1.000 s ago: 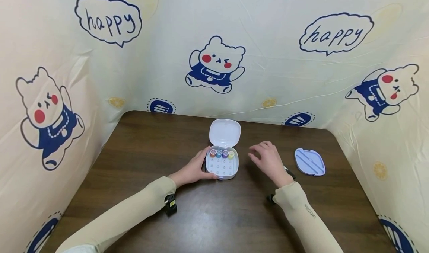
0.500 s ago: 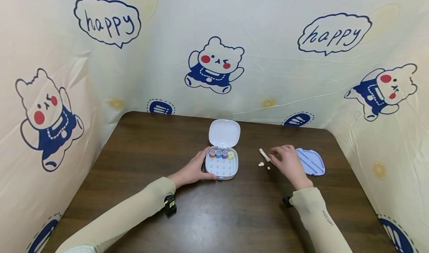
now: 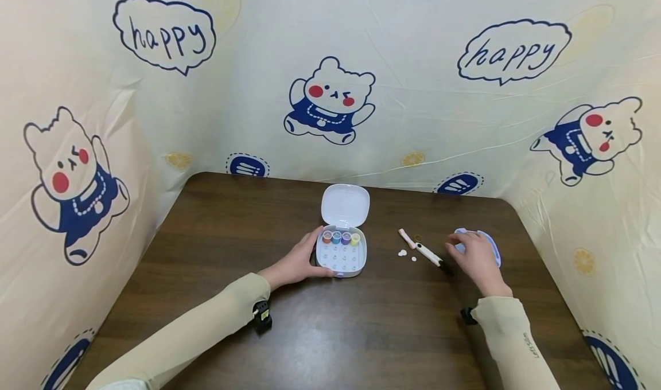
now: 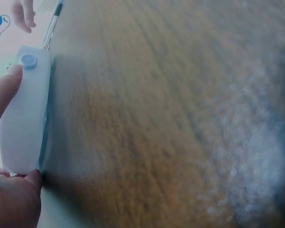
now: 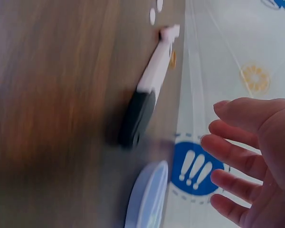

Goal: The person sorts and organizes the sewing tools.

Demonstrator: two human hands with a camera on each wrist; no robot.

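My left hand (image 3: 294, 261) grips the side of a small white case (image 3: 342, 258), thumb at its front and fingers round the left side. In the left wrist view the thumb lies beside the case's round latch button (image 4: 28, 61). Orange, blue, purple and yellow little pots (image 3: 337, 238) fill the back row of pegs inside; the lid (image 3: 345, 205) stands raised. My right hand (image 3: 477, 262), fingers loosely bent and holding nothing, hovers over a lilac tray (image 3: 497, 251), partly hiding it. Left of this hand lies a white pen-like tool with a black end (image 3: 428, 255).
A short pinkish stick (image 3: 407, 238) lies by the tool's tip. Near it are small white pieces (image 3: 402, 253) and a thin brownish ring (image 3: 418, 238). A printed cloth (image 3: 330, 160) encloses the wooden table (image 3: 330, 332) at the back and sides.
My right hand has moved right, from beside the case to over the lilac tray, uncovering the stick, white pieces, ring and pen-like tool. My left hand has stayed on the case.
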